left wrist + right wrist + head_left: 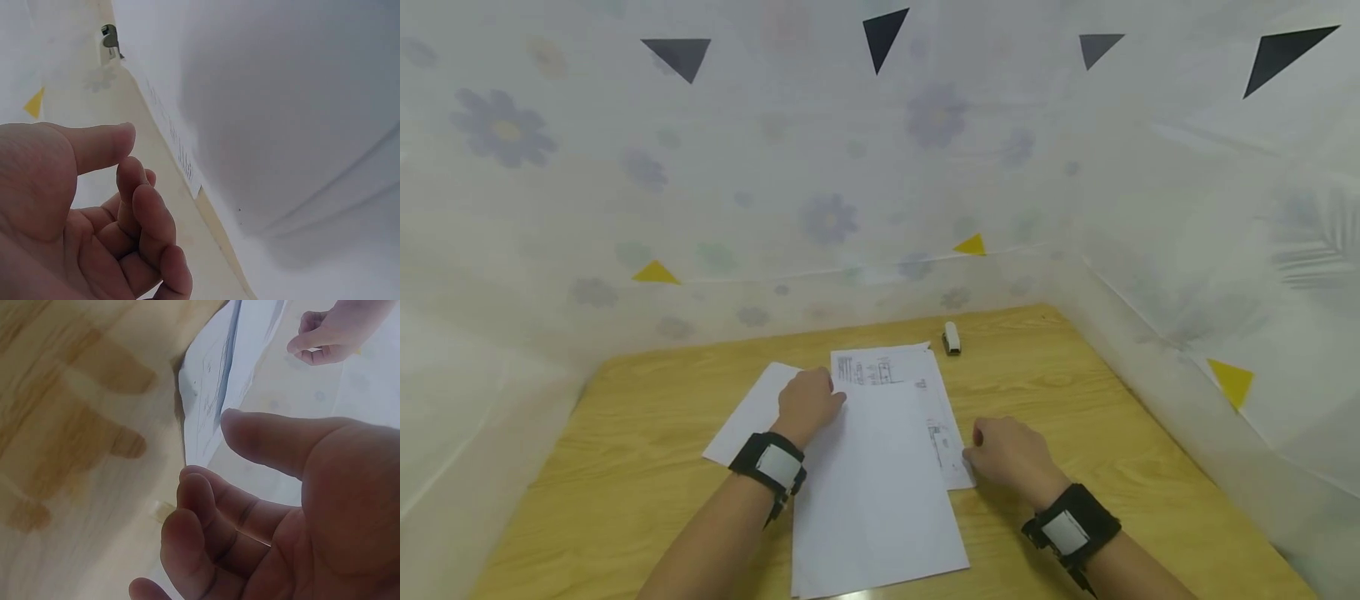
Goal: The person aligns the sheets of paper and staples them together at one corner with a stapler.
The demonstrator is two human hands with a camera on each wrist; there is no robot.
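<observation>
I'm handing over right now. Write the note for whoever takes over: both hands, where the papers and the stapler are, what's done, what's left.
Left hand: fingers loosely curled, resting on the far left part of the paper stack, holding nothing.
Right hand: loosely curled, at the right edge of the printed sheet, no grip seen.
Stapler: on the table beyond the sheets, untouched.
Done: sheets lie overlapped but fanned, edges not squared.
Left, probably: align the sheets, then fetch the stapler.

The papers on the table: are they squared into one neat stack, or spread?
Spread. The papers lie fanned at different angles, one corner jutting left of the left hand, a printed sheet showing beside the right hand.
</observation>
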